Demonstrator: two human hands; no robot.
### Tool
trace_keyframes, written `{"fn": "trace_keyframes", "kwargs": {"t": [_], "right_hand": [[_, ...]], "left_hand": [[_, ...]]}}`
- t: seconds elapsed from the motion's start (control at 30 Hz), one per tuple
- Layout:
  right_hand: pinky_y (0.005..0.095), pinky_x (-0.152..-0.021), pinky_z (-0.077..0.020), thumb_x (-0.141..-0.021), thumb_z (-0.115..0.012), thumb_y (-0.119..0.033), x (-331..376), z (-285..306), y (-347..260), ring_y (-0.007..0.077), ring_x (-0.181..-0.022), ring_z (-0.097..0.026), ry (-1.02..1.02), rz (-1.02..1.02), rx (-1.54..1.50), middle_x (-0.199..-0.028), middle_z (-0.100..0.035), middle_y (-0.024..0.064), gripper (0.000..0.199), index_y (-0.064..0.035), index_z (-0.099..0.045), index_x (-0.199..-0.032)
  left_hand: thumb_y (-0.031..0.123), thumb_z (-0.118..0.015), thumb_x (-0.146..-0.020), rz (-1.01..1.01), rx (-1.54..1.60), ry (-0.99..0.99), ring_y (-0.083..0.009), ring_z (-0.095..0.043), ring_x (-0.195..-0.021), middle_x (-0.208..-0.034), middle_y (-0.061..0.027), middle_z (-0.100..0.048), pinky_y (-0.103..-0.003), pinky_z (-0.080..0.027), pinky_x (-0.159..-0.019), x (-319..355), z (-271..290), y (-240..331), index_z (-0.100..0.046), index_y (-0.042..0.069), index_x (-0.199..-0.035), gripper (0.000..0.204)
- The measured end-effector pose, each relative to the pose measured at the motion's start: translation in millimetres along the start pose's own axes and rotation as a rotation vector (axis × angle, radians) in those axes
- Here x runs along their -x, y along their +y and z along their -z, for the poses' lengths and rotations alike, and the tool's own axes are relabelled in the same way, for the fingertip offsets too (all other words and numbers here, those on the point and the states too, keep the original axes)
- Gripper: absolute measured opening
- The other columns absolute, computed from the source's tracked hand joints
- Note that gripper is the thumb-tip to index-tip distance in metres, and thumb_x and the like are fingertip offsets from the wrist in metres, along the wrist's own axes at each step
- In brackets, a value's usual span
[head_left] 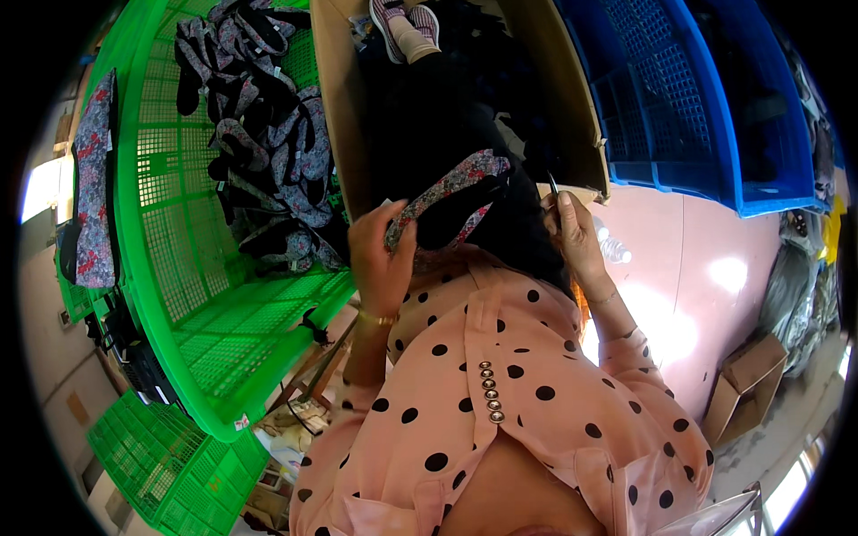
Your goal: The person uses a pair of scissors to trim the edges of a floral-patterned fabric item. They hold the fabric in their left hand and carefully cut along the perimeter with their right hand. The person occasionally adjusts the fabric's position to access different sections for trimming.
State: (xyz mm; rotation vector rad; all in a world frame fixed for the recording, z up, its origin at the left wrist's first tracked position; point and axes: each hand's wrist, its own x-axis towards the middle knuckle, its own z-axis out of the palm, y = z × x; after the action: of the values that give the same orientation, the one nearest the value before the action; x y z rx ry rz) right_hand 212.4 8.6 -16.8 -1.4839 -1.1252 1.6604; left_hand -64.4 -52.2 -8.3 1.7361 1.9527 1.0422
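My left hand (381, 256) is closed on one end of a floral fabric shoe upper (447, 189), grey with red and pink flowers and a black inner side. Its curved band opens out over my dark-clad lap. My right hand (575, 234) is closed around a slim metal tool (553, 183). A pointed tip sticks up past the fingers; the rest is hidden in my grip, so its kind is unclear. The tool stays apart from the upper. Left of my lap, a green plastic basket (174, 192) holds a heap of similar floral uppers (290, 134).
My legs reach into an open cardboard box (332, 107) with dark pieces inside. Blue crates (666, 89) stand at the right. Another floral piece (94, 179) lies along the green basket's outer rim. A clear bottle (614, 248) and a small carton (749, 384) sit to the right.
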Motion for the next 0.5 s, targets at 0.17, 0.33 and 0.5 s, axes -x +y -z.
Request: {"fn": "trace_keyframes", "kwargs": {"t": [0.17, 0.33, 0.5], "right_hand": [[0.0225, -0.058, -0.0374, -0.102, -0.049, -0.037, -4.0, 4.0, 12.6, 0.0096, -0.060, -0.044, -0.025, 0.133, 0.254, -0.065, -0.048, 0.0008, 0.040, -0.0013, -0.059, -0.090], [0.0310, -0.064, -0.0451, -0.100, -0.054, -0.033, -9.5, 7.4, 17.8, 0.0225, -0.066, -0.055, -0.031, 0.191, 0.430, -0.073, -0.059, 0.0104, 0.035, 0.0006, -0.059, -0.093], [0.0356, -0.065, -0.0475, -0.099, -0.056, -0.033, -18.4, 6.0, 21.8, 0.0310, -0.071, -0.062, -0.055, 0.228, 0.495, -0.077, -0.063, 0.0157, 0.035, 0.0008, -0.059, -0.094]], "left_hand": [[0.016, -0.073, -0.083, -0.192, 0.146, -0.347, -0.0233, -0.058, -0.084, -0.087, -0.0059, -0.068, -0.034, -0.045, -0.078, -80.2, -50.0, 20.5, -0.072, 0.007, -0.094, 0.015], [0.025, -0.078, -0.077, -0.378, 0.096, -0.501, -0.0222, -0.060, -0.069, -0.072, -0.0062, -0.066, -0.034, -0.044, -0.079, -110.2, -82.3, 33.3, -0.071, 0.007, -0.082, 0.020], [0.025, -0.079, -0.077, 0.009, 0.475, -0.875, -0.0193, -0.067, -0.074, -0.080, -0.0110, -0.070, -0.030, -0.051, -0.072, -124.5, -96.6, 24.2, -0.072, 0.001, -0.091, 0.028]]}}
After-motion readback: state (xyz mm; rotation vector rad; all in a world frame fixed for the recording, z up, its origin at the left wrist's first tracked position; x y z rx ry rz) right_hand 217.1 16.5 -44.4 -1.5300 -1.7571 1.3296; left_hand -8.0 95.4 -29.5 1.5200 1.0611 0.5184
